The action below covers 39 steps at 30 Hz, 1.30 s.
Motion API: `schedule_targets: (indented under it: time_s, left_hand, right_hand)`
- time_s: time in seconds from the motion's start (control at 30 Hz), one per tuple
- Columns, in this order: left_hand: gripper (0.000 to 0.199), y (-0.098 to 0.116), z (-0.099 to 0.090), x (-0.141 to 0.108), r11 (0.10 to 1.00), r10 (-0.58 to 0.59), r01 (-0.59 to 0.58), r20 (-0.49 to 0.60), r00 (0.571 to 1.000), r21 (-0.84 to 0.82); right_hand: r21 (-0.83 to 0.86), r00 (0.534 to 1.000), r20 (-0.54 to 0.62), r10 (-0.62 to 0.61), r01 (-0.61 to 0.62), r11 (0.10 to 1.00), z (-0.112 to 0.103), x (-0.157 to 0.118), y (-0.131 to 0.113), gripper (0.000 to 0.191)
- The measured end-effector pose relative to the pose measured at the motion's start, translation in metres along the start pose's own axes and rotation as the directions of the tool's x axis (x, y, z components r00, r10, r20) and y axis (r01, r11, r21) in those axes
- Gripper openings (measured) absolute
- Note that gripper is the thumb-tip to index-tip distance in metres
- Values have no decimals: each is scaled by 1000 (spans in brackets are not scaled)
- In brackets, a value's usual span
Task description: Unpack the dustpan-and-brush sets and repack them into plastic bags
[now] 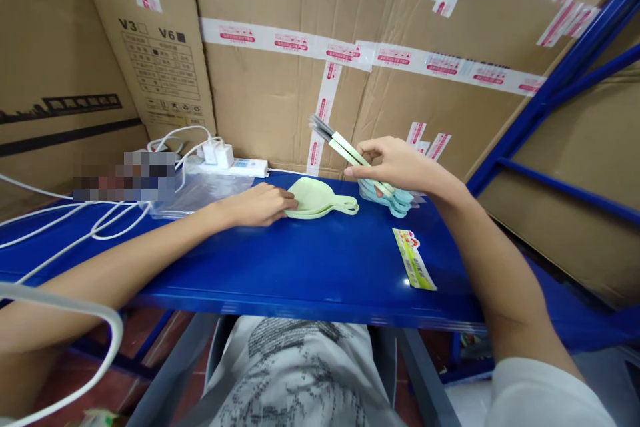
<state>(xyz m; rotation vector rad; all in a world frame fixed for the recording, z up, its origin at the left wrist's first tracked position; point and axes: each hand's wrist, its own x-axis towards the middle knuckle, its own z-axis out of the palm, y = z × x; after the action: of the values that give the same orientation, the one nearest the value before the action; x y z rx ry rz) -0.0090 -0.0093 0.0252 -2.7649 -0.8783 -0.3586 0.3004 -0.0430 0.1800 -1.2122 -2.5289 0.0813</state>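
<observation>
R hand [393, 161] grasping: thumb & fingers closed round approx. 2 green-handled brushes [345, 149], held at a slant, dark bristle ends up & L, handle ends down twd the light-blue pieces [400, 203] on the tabletop. Handles overlap these in view; can't tell if touching.

L hand [265, 205] low, palm down, fingers bent over L edge of pale-green dustpans [315, 196], stacked flat, looped handles to R. Fingertips touch the rim; can't tell if they're clenched on it or just resting.

Dustpans lie mid-table, btwn the hands, just L of the blue pieces. Yellow-green card [415, 260] nearer the front edge of blue table [300, 270]. Clear plastic bag [210, 195] behind L forearm, power strip [250, 167] w/ plugs beyond, cardboard [270, 93] at back.
</observation>
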Motion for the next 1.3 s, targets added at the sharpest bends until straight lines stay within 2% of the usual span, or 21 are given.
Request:
schedule_targets:
  time_s: [0.17, 0.27, 0.33, 0.4, 0.47, 0.53, 0.6, 0.67, 0.83, 0.97, 1.13, 1.3]
  left_hand:
    - [28, -25, -4, -5, 950, -192, 185, 1, 981, 251]
    - [29, -14, -10, -3, 949, -204, 226, -116, 972, 222]
    - [26, 6, -13, 2, 988, -120, 135, -176, 977, 77]
    - [35, 28, -11, 7, 998, 4, -17, -192, 981, -65]
    - [45, 46, -6, 11, 986, 121, -138, -164, 979, -95]
    - [44, 54, 1, 13, 981, 177, -185, -110, 978, -66]
    - [37, 57, 6, 14, 988, 152, -153, -69, 986, -11]
    - [37, 57, 8, 14, 996, 77, -74, -63, 995, 44]
    - [23, 55, 13, 15, 990, -100, 112, -128, 987, 91]
    - [20, 41, 18, 16, 992, -97, 110, -188, 977, 60]
    - [28, 24, 17, 11, 985, -81, 121, -286, 955, 125]
    - [29, 26, 18, 9, 958, -147, 204, -263, 953, 203]
  right_hand:
    - [-124, 999, -5, 43, -43, 991, 8, 6, 2, 39]
    - [-225, 995, 29, 96, -87, 971, 21, 11, 2, 37]
    - [-292, 990, 38, 139, -122, 948, 33, 16, 3, 37]
    - [-349, 984, 36, 175, -152, 925, 47, 23, 8, 35]
    - [-373, 982, 46, 185, -155, 915, 62, 32, 15, 32]
    - [-345, 980, 92, 177, -135, 929, 75, 42, 25, 29]
    - [-280, 968, 166, 188, -136, 950, 87, 50, 35, 26]
    - [-235, 947, 227, 227, -173, 957, 96, 54, 44, 25]
    - [-239, 909, 282, 308, -244, 940, 110, 56, 55, 31]
    - [-248, 903, 280, 326, -260, 933, 111, 55, 56, 36]
    - [-269, 906, 256, 337, -268, 925, 118, 57, 62, 35]
    - [-350, 924, 171, 342, -267, 898, 136, 63, 73, 34]
